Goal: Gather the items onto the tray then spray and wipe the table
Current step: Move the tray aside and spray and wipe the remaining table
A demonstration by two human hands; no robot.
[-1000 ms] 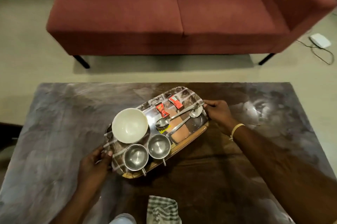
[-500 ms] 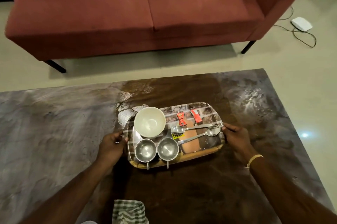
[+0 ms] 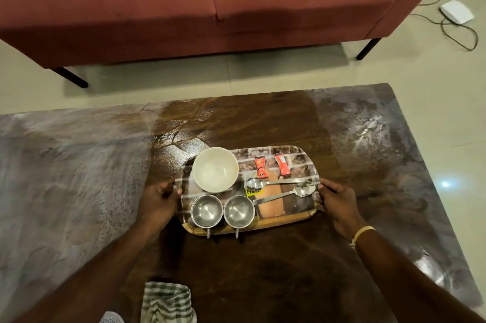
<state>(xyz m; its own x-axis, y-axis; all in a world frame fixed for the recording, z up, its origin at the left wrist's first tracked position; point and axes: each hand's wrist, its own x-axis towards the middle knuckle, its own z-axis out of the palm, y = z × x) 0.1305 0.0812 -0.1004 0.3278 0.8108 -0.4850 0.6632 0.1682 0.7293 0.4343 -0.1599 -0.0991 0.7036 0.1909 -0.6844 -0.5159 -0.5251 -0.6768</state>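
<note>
Both grips are on the rectangular printed tray (image 3: pixel 302 155): the left hand (image 3: pixel 157 200) curls its fingers and thumb round the tray's left short edge, and the right hand (image 3: pixel 338 199) pinches the right short edge, a pale yellow band (image 3: pixel 364 232) on that wrist. On the tray I count one round cream bowl (image 3: pixel 215 169) at its far left corner, two small shiny steel cups (image 3: pixel 207 211) side by side along its near edge, their handles jutting over that edge, two steel spoons (image 3: pixel 278 183) lying lengthwise across the right half with bowls pointing opposite ways, and two small red sachets (image 3: pixel 260 167) beside each other towards the far edge. One green-and-white checked cloth (image 3: pixel 168 301) lies bunched at the near edge of the bench, well apart from the tray. The tray sits around the middle of the bench (image 3: pixel 79 178), a glossy dark slab mottled brown and grey that throws back light near its right edge. Beyond the far edge is pale tiled floor (image 3: pixel 434 73) and one dark red fabric sofa (image 3: pixel 184 7) on thin black legs; a small white box (image 3: pixel 456 11) with a black cable lies on the floor to the right. Both forearms reach forward from the near edge, angling inward towards the tray's two ends.
</note>
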